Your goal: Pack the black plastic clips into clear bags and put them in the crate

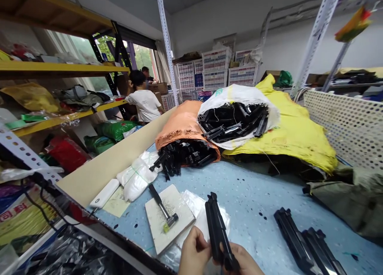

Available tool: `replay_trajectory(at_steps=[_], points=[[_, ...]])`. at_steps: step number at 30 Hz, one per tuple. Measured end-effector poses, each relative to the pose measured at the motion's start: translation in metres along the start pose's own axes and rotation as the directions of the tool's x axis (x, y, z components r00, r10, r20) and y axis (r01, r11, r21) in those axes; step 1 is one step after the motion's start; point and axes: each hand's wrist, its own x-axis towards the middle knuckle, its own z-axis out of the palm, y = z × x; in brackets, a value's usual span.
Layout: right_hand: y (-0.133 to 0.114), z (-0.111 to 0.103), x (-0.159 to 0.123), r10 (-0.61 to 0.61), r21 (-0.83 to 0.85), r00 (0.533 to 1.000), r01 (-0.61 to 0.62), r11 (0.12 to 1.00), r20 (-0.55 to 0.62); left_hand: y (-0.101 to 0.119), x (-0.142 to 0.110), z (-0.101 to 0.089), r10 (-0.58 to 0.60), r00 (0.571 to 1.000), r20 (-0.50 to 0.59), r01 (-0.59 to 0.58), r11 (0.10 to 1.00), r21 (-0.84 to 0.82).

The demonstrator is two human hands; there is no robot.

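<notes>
Low in the middle of the head view, a pair of long, narrow black plastic parts [216, 227] is held side by side, tilted up and away from me. My left hand [194, 252] pinches at their lower left side, its fingers curled. From the right, my right hand [243, 261] is closed round the lower end; part of its fingers is hidden behind the parts. Just beyond lie clear plastic bags [199, 205]. To the left, a small hammer [163, 208] with a yellow-green tip rests on a whitish slab [155, 231]. Several similar black parts [295, 239] lie at the right.
Behind stand an orange sack [182, 119] and a white sack [206, 107], both open and full of black parts, beside a yellow sack [287, 127]. A wooden board [98, 163] edges the blue table [245, 191] on the left. A person [146, 103] is further back.
</notes>
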Motion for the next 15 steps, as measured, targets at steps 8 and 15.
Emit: replay_trajectory(at_steps=[8,15], points=[[0.003,-0.014,-0.001,0.024,0.014,0.997,-0.023,1.0,-0.077,0.036,-0.009,-0.043,0.271,0.961,0.062,-0.277,0.91,0.309],[-0.005,-0.014,-0.008,-0.119,-0.163,0.975,0.089,0.983,-0.187,0.062,-0.015,-0.05,0.325,0.923,0.207,-0.385,0.773,0.504]])
